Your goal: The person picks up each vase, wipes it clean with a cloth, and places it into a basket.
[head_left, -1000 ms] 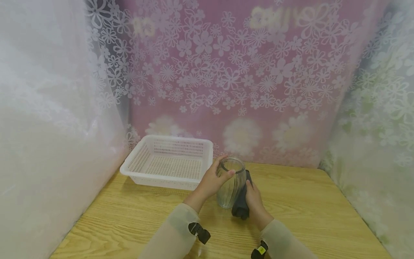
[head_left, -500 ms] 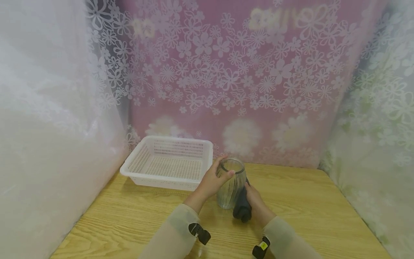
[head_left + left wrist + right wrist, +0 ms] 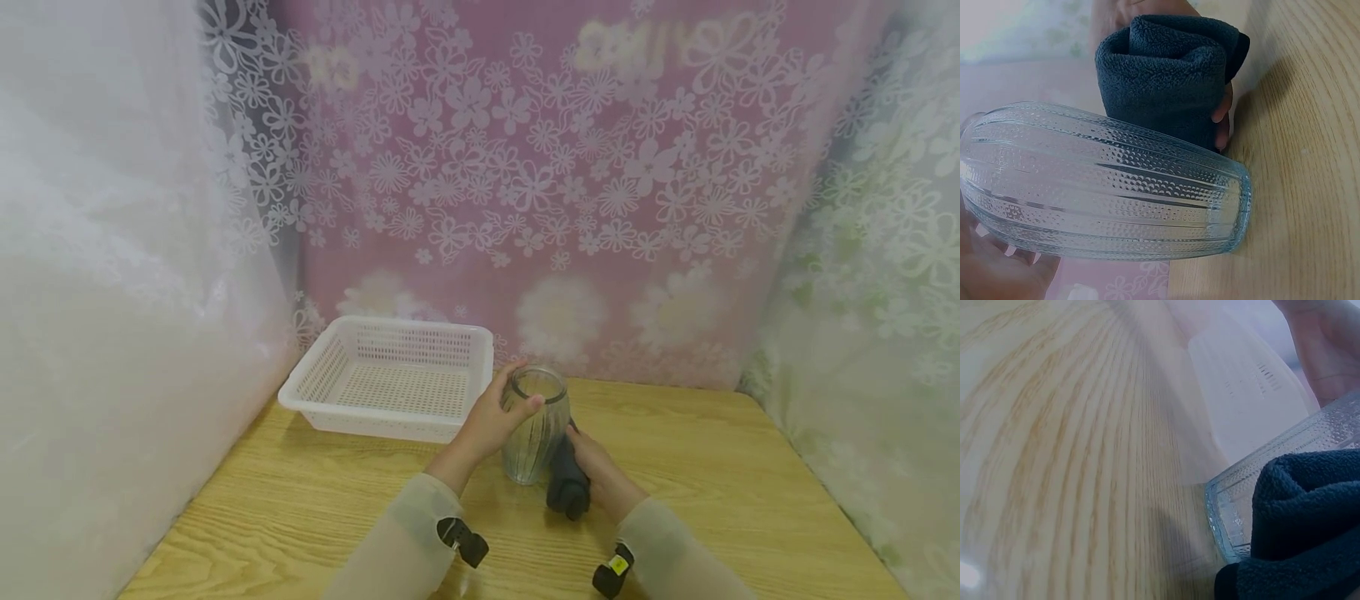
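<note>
At the far left of the things on the wood-grain table (image 3: 712, 475), a white perforated plastic basket (image 3: 375, 416) is set down, well clear of the cloth. To its right, the ribbed glass vase (image 3: 531, 450) is held near its mouth by the left hand (image 3: 486, 423), the thumb laid on the near side and the fingers wrapped behind. The vase is kept roughly upright, its base at the tabletop; whether full contact is made there cannot be told. At the vase's lower right side, a dark folded towel (image 3: 567, 487) is grasped in the right hand (image 3: 596, 468), with fingertips seen curled round its edge in the left wrist view. Whether the towel is pressed to the glass or merely kept beside it cannot be told.

The work in hand is judged to be wiping. The mouth should be steadied without squeezing, the base braced on the wood, and the towel pressed flat and drawn along the ribs, so that the grooves are reached and tipping is avoided.
</note>
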The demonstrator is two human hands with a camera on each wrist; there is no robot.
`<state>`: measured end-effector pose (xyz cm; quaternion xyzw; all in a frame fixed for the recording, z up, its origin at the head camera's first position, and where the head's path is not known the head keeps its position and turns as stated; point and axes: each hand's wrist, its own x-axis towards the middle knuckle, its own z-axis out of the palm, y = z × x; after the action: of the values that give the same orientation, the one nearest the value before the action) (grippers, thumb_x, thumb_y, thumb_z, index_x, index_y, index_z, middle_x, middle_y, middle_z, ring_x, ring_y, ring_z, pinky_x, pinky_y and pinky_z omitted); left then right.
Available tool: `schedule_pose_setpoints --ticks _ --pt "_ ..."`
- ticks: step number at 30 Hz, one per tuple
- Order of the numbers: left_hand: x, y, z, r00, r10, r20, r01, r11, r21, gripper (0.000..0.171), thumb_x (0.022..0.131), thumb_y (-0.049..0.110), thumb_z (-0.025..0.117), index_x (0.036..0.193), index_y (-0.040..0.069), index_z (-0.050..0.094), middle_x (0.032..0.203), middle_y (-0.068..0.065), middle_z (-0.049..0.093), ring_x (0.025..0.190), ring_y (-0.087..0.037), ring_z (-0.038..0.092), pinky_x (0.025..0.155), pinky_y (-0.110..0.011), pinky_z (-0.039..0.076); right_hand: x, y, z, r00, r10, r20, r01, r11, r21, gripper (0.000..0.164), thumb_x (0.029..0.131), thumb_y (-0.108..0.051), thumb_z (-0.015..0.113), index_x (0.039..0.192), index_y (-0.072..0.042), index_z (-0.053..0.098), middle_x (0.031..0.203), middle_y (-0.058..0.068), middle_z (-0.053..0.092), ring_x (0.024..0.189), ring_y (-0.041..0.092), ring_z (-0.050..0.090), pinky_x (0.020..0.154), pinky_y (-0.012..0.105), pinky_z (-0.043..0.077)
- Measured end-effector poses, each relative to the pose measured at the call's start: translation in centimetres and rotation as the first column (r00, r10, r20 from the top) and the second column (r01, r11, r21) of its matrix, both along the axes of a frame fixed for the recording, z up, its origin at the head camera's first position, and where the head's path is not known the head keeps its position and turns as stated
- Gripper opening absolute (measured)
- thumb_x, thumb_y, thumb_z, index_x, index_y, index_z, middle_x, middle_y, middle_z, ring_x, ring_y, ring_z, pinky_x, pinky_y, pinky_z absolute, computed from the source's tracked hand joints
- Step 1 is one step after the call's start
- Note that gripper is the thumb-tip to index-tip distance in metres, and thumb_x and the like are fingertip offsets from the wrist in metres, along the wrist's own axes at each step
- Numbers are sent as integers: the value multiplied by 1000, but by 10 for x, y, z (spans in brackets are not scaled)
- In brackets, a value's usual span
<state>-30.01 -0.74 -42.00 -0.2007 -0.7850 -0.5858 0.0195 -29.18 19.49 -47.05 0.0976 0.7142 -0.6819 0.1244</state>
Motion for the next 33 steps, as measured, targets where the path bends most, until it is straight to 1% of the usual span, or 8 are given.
schedule_pose_setpoints --ticks 7,13,17,21,24,27,30,33 --pt "0 1 0 1000 0 -3 0 1000 -6 69 90 67 61 150 51 32 164 0 25 147 -37 26 108 -71 27 5 10 8 1000 19 1 -19 999 30 64 108 -45 38 150 2 32 125 18 57 94 19 59 79 29 51" --pt "1 1 1 1000 6 0 -6 1000 -7 68 90 67 60 150 51 32 165 5 20 148 -35 25 108 -70 28 8 22 25 998 59 -21 -56 991 123 75 107 -51 35 158 0 18 144 28 43 115 31 54 93 38 47" --pt "2 1 2 1000 7 -1 -7 1000 -8 69 90 67 60 151 50 32 165 3 21 148 -36 25 108 -70 28 9 29 38 994 107 -34 -103 989 110 77 108 -51 31 160 0 4 152 31 31 122 34 49 96 39 45" --pt "1 0 1 1000 8 -7 -8 1000 -15 69 90 67 60 151 50 32 165 3 21 148 -36 25 109 -70 27 13 34 50 990 133 -57 -126 986 111 78 108 -51 29 160 -1 -1 154 31 27 112 27 54 88 34 47" --pt "0 0 1 1000 6 -10 -6 1000 -17 70 90 68 60 151 50 32 165 3 20 148 -36 24 109 -71 27 16 36 59 989 130 -68 -122 986 116 78 107 -53 28 160 -6 -4 150 30 31 93 19 59 78 30 50" --pt "0 0 0 1000 6 -9 -6 1000 -10 69 89 68 60 150 50 32 164 1 24 148 -36 26 108 -71 27 18 38 68 988 135 -81 -127 987 96 80 106 -56 28 160 -9 -7 148 30 33 83 15 59 72 30 51" --pt "1 0 1 1000 5 -10 -5 1000 -10 70 89 69 59 150 50 32 163 -1 27 147 -37 27 108 -72 27 21 39 77 986 126 -109 -115 988 103 82 105 -58 29 160 -9 -7 143 29 37 84 15 59 70 30 52" --pt "1 -1 1 1000 3 -10 -3 1000 -14 71 89 70 59 151 50 32 164 -1 26 147 -37 27 107 -72 27 24 39 87 982 124 -140 -105 985 133 84 104 -61 28 160 -10 -8 146 29 33 91 17 58 73 31 52"
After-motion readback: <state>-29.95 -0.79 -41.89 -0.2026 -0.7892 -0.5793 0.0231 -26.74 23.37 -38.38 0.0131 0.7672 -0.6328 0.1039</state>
